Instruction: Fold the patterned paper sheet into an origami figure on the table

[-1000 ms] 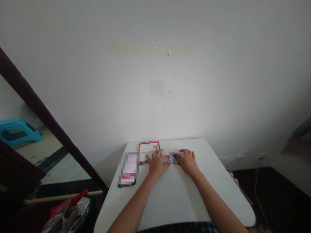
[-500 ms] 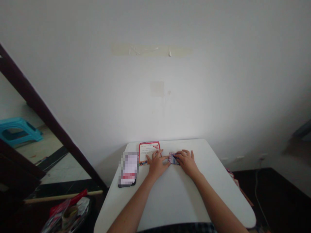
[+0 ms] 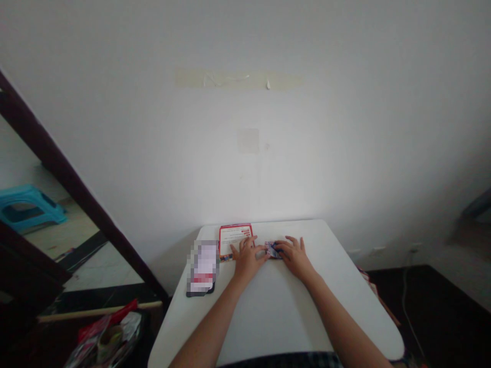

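A small folded piece of patterned paper (image 3: 271, 249), pink, white and blue, lies on the white table (image 3: 276, 306). My left hand (image 3: 247, 260) holds its left end down with thumb and index finger, while its other fingers spread over the lower right of a printed sheet (image 3: 232, 236) with a red border. From the other side, my right hand (image 3: 293, 255) grips the paper's right part with thumb and index finger; the remaining fingers stick out. Something dark shows under the right fingertips, too small to name.
A phone (image 3: 203, 266) with a blurred-out screen lies left of the sheet. The table's far edge meets the wall (image 3: 245, 179). On the floor at left is a bin (image 3: 143, 327) with rubbish; a blue stool (image 3: 30, 207) appears beyond the dark frame (image 3: 76, 184).
The right fingers have shifted slightly left over the small paper, and its visible face looks different, with less of the pink pattern showing. The left hand has hardly moved.
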Action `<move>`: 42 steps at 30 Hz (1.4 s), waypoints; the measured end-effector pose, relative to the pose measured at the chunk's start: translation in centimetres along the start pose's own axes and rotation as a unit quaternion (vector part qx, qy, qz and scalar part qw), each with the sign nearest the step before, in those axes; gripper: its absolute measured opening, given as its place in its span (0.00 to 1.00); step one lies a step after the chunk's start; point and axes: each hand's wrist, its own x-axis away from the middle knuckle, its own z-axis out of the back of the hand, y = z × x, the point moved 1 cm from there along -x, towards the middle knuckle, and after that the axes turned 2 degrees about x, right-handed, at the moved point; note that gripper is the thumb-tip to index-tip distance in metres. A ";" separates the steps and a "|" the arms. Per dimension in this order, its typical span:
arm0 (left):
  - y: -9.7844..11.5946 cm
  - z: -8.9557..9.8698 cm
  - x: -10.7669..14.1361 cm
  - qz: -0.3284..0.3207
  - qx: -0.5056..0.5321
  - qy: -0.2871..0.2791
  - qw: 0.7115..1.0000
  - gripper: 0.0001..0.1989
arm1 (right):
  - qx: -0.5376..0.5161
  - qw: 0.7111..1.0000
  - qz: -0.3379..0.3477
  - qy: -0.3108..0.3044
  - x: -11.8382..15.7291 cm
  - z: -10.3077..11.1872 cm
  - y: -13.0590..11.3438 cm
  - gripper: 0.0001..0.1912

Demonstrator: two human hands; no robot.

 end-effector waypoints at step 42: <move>-1.0 0.5 -0.7 -0.047 -0.025 -0.046 0.998 0.11 | -0.081 0.997 0.000 0.002 -0.1 0.8 1.0 0.08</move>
